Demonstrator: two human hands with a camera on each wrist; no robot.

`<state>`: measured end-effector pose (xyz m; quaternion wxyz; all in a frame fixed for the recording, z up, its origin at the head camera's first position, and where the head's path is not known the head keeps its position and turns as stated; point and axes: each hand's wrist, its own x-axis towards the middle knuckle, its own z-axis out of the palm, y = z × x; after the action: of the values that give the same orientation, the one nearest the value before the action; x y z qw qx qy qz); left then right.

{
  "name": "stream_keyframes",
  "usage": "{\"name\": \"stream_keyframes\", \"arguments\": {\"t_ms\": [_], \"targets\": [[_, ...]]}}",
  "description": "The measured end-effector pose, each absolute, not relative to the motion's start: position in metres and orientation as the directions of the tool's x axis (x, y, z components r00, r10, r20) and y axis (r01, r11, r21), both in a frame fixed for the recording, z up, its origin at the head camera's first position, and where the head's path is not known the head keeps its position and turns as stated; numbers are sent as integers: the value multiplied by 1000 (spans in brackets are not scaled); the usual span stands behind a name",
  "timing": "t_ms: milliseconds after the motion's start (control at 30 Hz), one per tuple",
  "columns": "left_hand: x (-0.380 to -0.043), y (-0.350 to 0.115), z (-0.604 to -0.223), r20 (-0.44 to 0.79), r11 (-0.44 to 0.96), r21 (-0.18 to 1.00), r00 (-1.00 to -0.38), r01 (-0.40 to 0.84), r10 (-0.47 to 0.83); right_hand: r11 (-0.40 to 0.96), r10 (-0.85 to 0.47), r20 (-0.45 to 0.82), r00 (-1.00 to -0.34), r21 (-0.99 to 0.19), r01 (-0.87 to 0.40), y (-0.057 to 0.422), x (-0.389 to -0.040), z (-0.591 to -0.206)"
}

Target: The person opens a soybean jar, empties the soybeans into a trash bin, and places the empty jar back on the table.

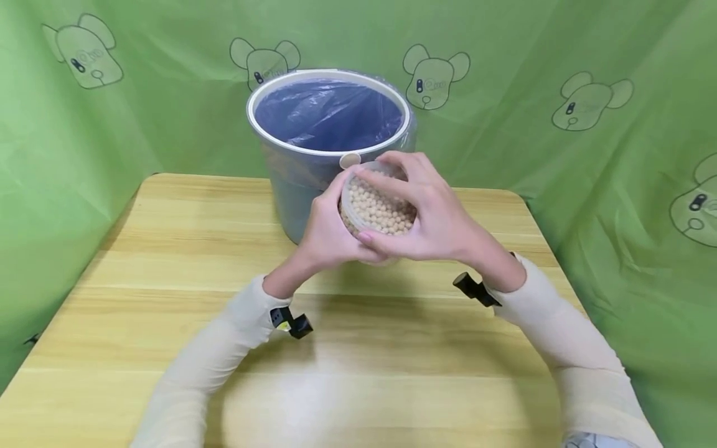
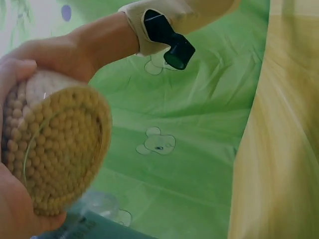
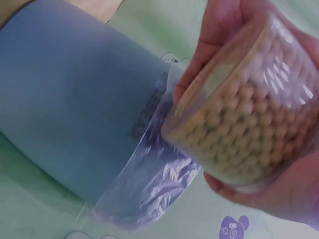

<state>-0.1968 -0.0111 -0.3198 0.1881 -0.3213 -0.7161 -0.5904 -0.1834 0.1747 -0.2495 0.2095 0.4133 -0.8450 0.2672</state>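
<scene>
A clear plastic jar [image 1: 381, 208] of small round beige balls, perhaps soybeans, is held tilted above the table. My left hand [image 1: 326, 230] grips its left side and lower part. From the right, my right hand [image 1: 442, 218] holds it too, thumb low and fingers over the upper rim. In the left wrist view the jar's round base [image 2: 70, 144] faces the camera, full of balls. The right wrist view shows the jar's wall [image 3: 259, 119] between both hands. I cannot tell whether a lid covers the mouth.
A grey-blue bin [image 1: 297, 205] with a white rim, lined with a translucent bag [image 1: 330, 115], stands just behind the jar at the table's far side. The wooden table [image 1: 185, 249] is bordered by green curtains [image 1: 185, 124] printed with cartoon heads.
</scene>
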Motion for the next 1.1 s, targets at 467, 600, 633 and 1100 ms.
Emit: {"name": "stream_keyframes", "arguments": {"t_ms": [467, 600, 633, 1100], "targets": [[-220, -37, -306, 649, -115, 731, -635, 672, 419, 288, -765, 539, -353, -204, -936, 172, -199, -226], [-208, -44, -297, 691, -62, 691, -633, 720, 349, 463, -680, 516, -521, -249, -851, 163, -177, -222], [-206, -45, -295, 702, -47, 680, -630, 732, 332, 516, -639, 522, -565, -253, -818, 159, -172, -222], [-211, -50, -289, 669, -192, 730, -627, 656, 399, 145, -766, 595, -242, -206, -968, 157, -204, -213]]}}
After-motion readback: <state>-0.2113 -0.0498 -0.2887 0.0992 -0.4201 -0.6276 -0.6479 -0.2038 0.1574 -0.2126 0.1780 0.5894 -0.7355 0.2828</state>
